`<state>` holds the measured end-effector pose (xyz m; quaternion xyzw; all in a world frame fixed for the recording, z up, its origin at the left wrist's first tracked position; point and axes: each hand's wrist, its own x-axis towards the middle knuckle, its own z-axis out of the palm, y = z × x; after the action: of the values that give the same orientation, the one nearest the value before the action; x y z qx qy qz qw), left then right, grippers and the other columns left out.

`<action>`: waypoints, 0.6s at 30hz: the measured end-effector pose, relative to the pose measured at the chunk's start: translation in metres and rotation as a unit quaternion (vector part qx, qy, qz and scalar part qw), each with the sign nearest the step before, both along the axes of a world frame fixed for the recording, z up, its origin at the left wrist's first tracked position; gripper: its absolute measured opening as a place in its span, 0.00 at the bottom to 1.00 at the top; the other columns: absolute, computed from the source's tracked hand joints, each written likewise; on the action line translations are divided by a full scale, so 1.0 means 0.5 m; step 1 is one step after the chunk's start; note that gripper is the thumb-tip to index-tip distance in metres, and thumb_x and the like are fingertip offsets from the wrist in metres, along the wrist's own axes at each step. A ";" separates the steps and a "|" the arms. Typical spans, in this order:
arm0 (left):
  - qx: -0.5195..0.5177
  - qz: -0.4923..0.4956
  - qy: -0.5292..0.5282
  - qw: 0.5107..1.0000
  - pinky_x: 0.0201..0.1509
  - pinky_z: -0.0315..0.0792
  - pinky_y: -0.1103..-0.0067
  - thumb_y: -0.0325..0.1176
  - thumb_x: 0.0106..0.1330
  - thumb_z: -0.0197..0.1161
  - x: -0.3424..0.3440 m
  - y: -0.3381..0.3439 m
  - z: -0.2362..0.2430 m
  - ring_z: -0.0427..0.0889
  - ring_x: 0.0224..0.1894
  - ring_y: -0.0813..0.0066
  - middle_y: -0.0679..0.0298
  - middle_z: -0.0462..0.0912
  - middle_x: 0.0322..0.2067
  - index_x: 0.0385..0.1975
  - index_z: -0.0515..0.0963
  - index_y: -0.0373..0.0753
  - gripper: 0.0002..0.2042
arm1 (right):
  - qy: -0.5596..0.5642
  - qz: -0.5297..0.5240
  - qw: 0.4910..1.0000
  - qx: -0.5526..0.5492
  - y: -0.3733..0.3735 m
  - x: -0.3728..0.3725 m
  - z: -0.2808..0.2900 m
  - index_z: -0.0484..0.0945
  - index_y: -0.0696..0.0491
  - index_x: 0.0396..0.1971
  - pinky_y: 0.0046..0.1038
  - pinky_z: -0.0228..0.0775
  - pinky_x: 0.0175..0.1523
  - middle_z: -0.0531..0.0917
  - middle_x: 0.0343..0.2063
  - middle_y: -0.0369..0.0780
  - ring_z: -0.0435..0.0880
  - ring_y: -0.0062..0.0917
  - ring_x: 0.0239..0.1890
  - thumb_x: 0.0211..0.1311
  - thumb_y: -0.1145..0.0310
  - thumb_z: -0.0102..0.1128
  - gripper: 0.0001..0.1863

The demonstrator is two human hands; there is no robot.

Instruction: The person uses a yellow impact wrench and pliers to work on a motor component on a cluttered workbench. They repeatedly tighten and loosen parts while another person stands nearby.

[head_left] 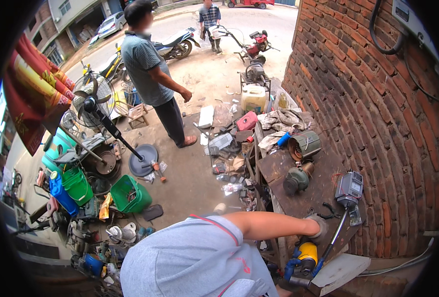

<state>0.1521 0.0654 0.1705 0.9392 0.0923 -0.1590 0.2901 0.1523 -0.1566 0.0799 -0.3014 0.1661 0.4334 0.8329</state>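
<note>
My left arm, in a light grey sleeve with red trim, reaches right over the bench. At its end my left hand (320, 228) wears a grey glove; its fingers are hidden. Just below it is a yellow-and-black power tool (307, 253) with a rounded body. A blue curved shape (292, 265) touches the tool's left side; whether it is a gloved finger or part of the tool, I cannot make out. Low in the picture a bit of my bare right forearm (281, 291) shows, and its hand cannot be made out. Close by lies a grey metal box with a long handle (349, 190).
On the brown bench (323, 171) stand a green canister (306, 145) and a dark green round part (295, 181). A brick wall (382, 138) rises at right. Left are a green bucket (130, 194), a fan (92, 101) and heaped parts. Another person (147, 69) stands ahead.
</note>
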 end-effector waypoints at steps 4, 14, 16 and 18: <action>-0.032 0.032 0.003 0.999 0.52 0.78 0.65 0.44 0.56 0.64 -0.003 0.004 -0.003 0.83 0.53 0.60 0.57 0.85 0.48 0.46 0.85 0.42 0.21 | -0.003 0.005 1.000 0.003 0.010 0.002 0.007 0.57 0.38 0.69 0.31 0.80 0.36 0.71 0.56 0.58 0.82 0.43 0.42 0.62 0.69 0.55 0.35; -0.222 -0.020 -0.028 0.974 0.51 0.77 0.68 0.44 0.51 0.71 0.007 0.045 -0.023 0.85 0.47 0.59 0.53 0.86 0.43 0.44 0.85 0.39 0.22 | -0.022 -0.005 1.000 0.006 0.028 0.001 0.028 0.57 0.39 0.70 0.31 0.81 0.36 0.71 0.56 0.58 0.82 0.43 0.43 0.62 0.71 0.54 0.35; -0.230 -0.042 -0.019 0.972 0.51 0.77 0.68 0.45 0.52 0.71 0.031 0.051 -0.051 0.85 0.47 0.59 0.53 0.86 0.43 0.44 0.85 0.39 0.22 | -0.029 -0.009 1.000 0.007 0.030 -0.003 0.032 0.57 0.39 0.70 0.30 0.81 0.37 0.71 0.56 0.58 0.82 0.43 0.43 0.62 0.71 0.54 0.35; -0.133 -0.019 0.025 0.991 0.52 0.76 0.69 0.47 0.53 0.70 -0.002 0.055 0.010 0.84 0.48 0.58 0.53 0.86 0.43 0.44 0.85 0.39 0.22 | -0.030 0.008 1.000 0.001 0.028 -0.006 0.035 0.57 0.40 0.70 0.30 0.81 0.37 0.71 0.55 0.58 0.82 0.43 0.43 0.62 0.72 0.54 0.35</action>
<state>0.1511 0.0929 0.1756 0.8894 0.0595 -0.1990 0.4073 0.1495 -0.1427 0.0972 -0.3149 0.1381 0.4311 0.8342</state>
